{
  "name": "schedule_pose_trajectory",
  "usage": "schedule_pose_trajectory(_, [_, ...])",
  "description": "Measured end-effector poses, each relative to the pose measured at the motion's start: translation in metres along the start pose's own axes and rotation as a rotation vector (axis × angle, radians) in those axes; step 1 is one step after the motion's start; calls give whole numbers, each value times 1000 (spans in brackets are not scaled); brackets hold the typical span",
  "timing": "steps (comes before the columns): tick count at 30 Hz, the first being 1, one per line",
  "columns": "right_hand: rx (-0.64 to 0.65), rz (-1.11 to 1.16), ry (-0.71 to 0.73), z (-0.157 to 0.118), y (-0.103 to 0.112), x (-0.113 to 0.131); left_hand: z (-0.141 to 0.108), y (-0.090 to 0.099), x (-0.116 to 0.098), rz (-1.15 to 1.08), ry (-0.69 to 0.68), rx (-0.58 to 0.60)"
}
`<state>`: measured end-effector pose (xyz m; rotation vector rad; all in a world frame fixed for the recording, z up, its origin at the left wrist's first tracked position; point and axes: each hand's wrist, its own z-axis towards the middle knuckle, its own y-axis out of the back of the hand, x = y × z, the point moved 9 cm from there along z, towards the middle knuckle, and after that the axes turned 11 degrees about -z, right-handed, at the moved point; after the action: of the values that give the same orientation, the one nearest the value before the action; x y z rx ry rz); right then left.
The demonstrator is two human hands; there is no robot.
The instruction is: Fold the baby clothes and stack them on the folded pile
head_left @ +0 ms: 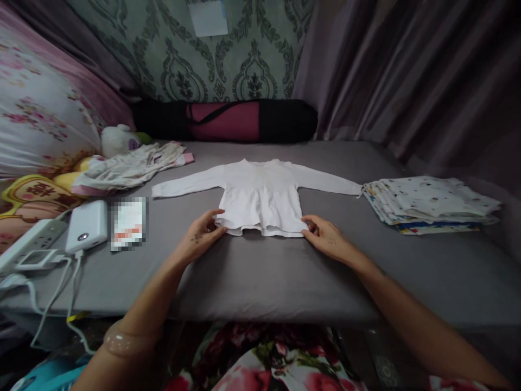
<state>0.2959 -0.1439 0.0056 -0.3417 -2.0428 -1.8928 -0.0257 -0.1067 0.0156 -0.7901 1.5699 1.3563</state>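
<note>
Pinches hem corners of a white long-sleeved fabric shirt [262,198], centre of frame, with left hand [201,234] and right hand [328,237]

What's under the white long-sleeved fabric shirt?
Grey fabric sheet shows around the white long-sleeved fabric shirt, so the shirt seems to lie on it. The patch directly beneath is covered; can't tell whether anything else is there.

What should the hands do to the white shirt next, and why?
Maybe gently tug the hem straight. The white shirt lies spread out, but its bottom edge looks wavy, with another layer peeking out underneath. The left hand and right hand are already at its bottom corners.
</note>
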Motion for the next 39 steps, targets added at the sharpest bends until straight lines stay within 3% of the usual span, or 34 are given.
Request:
schedule_pose_trajectory(4, [-38,-53,4,-1,1,6,2,-1,-1,47,24,1])
schedule_pose_trajectory(13, [-70,-284,-19,-5,-1,21,10,-4,1,182,74,-138])
schedule_pose_trajectory(21, [6,-113,-7,4,0,16,15,-2,3,179,61,-175])
schedule_pose_trajectory(25, [30,-140,-15,3,-2,20,14,4,8,195,69,-192])
schedule_pose_trajectory(30, [-45,-283,-42,0,-3,24,16,1,9,185,82,-162])
schedule_pose_trajectory(34, [-12,-367,-63,1,-5,20,21,-5,12,253,98,-90])
schedule_pose_trajectory(39, [20,-332,3,3,15,19,24,11,5,328,24,-53])
